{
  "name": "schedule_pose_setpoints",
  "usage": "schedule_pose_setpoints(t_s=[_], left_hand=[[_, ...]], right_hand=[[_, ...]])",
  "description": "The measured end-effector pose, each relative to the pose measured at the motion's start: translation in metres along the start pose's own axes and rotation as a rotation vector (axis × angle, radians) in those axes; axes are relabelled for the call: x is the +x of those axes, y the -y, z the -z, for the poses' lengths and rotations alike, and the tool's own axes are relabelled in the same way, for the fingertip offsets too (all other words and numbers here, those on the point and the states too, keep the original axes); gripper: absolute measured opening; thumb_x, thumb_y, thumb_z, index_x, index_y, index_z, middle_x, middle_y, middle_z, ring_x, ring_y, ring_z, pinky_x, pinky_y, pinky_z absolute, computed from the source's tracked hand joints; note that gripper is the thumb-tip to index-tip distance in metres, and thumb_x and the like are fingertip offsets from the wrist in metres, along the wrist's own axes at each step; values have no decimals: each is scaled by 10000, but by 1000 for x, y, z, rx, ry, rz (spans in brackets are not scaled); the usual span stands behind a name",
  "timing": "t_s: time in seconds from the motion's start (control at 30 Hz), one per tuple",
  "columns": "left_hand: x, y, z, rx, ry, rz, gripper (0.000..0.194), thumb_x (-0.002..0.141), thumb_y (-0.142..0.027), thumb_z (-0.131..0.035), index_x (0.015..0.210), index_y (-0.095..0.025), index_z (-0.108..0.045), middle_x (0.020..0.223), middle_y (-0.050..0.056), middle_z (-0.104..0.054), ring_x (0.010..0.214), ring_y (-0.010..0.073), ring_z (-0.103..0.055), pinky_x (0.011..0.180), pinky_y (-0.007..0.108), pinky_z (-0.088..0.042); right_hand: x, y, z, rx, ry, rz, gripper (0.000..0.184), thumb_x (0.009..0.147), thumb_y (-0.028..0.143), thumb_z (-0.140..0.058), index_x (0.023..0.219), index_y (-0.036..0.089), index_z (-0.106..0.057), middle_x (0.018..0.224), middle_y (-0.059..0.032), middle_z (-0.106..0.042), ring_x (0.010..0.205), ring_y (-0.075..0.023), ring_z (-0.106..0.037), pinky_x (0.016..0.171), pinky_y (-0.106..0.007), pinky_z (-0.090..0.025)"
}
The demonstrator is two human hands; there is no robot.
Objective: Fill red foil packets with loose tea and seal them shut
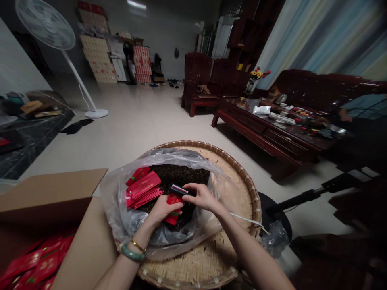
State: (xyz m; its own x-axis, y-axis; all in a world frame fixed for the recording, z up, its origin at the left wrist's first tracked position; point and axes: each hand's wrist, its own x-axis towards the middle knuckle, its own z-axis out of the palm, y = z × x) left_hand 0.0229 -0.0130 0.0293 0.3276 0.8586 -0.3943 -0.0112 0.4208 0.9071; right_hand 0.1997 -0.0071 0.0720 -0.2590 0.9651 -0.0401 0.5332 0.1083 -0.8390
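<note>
My left hand (165, 209) is closed on a small red packet (173, 215) with gold print. In my right hand (202, 196) is a slim black stapler-like tool (181, 191) with a pale stripe; its exact kind is unclear. The tool lies across the packet's top edge. Below both hands, dark loose tea-like leaves (181, 173) fill an open clear plastic bag (121, 181). A stack of red packets (145, 187) rests on the leaves to the left. The bag sits on a round woven bamboo tray (223, 253).
At left, an open cardboard box (81, 241) holds many red packets (39, 262). A black stand (302, 197) and crumpled clear plastic (276, 237) are right of the tray. Farther off are a white fan (78, 76), a cluttered wooden table (256, 125) and a person (363, 117).
</note>
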Motion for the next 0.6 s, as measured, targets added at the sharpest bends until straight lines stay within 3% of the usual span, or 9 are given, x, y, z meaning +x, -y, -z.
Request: schedule_pose_setpoints(t_s=[0.17, 0.33, 0.47, 0.6], left_hand=[[0, -1, 1, 5, -10, 1, 425, 502, -381, -809, 747, -113, -589, 592, -2, -636, 529, 163, -644, 498, 225, -448], [0, 0, 2, 24, 14, -6, 409, 530, -392, -796, 751, -110, -598, 641, 29, -668, 540, 156, -642, 513, 228, -445], [1, 1, 2, 21, 16, -3, 414, 525, -401, -794, 752, -115, -600, 671, 37, -679, 547, 155, -643, 519, 228, -444], [1, 2, 0, 35, 28, -3, 397, 529, -396, -792, 729, -121, -588, 644, 21, -663, 539, 153, -639, 505, 225, -439]], right_hand=[[1, -2, 2, 80, 8, 18, 268, 688, 235, -669, 949, 182, -700, 903, -23, -717, 812, -190, -632, 743, -287, -473], [6, -17, 21, 192, -21, -60, 348, 718, 293, -645, 1033, 146, -652, 972, -61, -700, 834, -204, -644, 741, -318, -500], [5, -44, 33, -230, -133, -60, 380, 729, 241, -650, 1093, 131, -629, 1086, -123, -658, 996, -256, -603, 880, -371, -449], [2, -54, 28, -537, -201, -50, 400, 771, 251, -629, 1147, 120, -588, 1122, -163, -619, 1073, -280, -545, 914, -389, -412]])
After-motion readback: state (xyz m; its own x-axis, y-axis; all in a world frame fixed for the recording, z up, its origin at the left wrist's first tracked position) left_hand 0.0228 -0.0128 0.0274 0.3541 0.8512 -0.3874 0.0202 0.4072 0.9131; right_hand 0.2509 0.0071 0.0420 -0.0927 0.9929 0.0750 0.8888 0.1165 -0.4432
